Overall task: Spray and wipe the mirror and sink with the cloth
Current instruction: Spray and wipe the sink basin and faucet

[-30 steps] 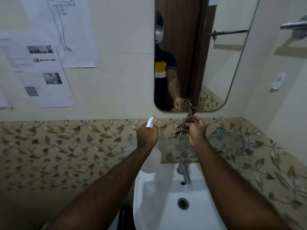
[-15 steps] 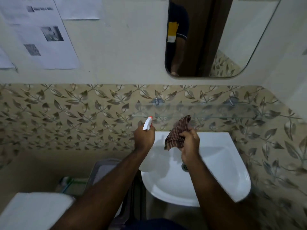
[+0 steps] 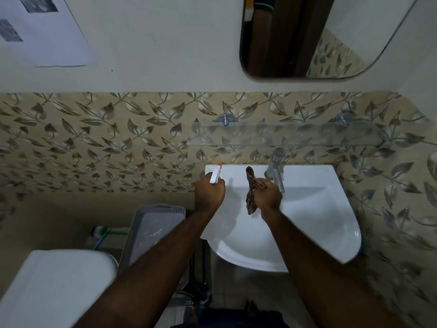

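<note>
My left hand (image 3: 209, 194) grips a white spray bottle (image 3: 215, 177) with a red nozzle tip, held over the left rear corner of the white sink (image 3: 331, 221). My right hand (image 3: 267, 196) is closed on a brown checked cloth (image 3: 251, 190), which hangs bunched above the basin just left of the chrome tap (image 3: 275, 170). The mirror (image 3: 307, 36) hangs on the wall above, with only its lower part in view.
A glass shelf (image 3: 283, 136) on two metal studs juts from the leaf-patterned tiles above the tap. A grey plastic basket (image 3: 153, 230) stands left of the sink, a white toilet cistern (image 3: 54, 287) at lower left. Printed sheets (image 3: 42, 31) hang at upper left.
The view has tilted down from the mirror to the sink. Both hands have come down from in front of the mirror to just above the basin, still holding bottle and cloth.
</note>
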